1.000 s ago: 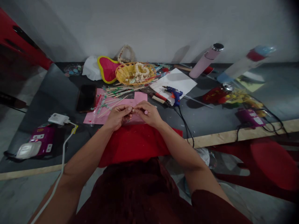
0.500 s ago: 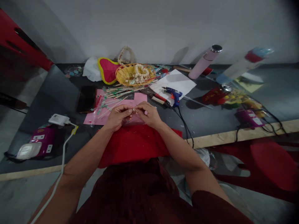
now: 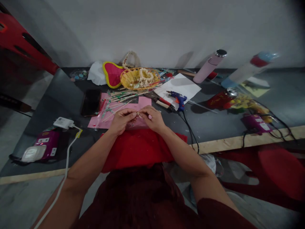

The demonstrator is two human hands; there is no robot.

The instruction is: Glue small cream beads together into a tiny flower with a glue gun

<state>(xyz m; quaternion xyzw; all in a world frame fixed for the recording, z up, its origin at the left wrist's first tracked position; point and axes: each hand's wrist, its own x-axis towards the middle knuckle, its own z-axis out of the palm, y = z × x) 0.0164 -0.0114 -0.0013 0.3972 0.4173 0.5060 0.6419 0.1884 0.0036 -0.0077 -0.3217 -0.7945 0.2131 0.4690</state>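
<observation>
Over the front of a pink sheet (image 3: pixel 145 101), my left hand (image 3: pixel 122 121) and my right hand (image 3: pixel 154 120) meet fingertip to fingertip. Both pinch a small pale beige piece (image 3: pixel 137 114), too tiny to name. A little pink stub (image 3: pixel 150 116) pokes out between the fingers of my right hand; what it belongs to is hidden. Red cloth (image 3: pixel 140 149) spreads below my wrists. Thin sticks with green bits (image 3: pixel 121 94) lie just behind my left hand. Beyond my right hand are red-and-black-handled pliers (image 3: pixel 165 103) and a blue glue gun (image 3: pixel 179 99).
A yellow wicker basket (image 3: pixel 124 82) holds a cream beaded-looking string (image 3: pixel 145 78). To the left lie a phone (image 3: pixel 91 102), a white charger (image 3: pixel 64 122) and a purple box (image 3: pixel 49 144). A pink flask (image 3: pixel 209 66), a red can (image 3: pixel 221 98) and a spray bottle (image 3: pixel 249 70) stand right.
The view has shifted slightly, so everything appears a little lower and farther right. Both hands keep their pinch on the small piece, with barely any finger movement.
</observation>
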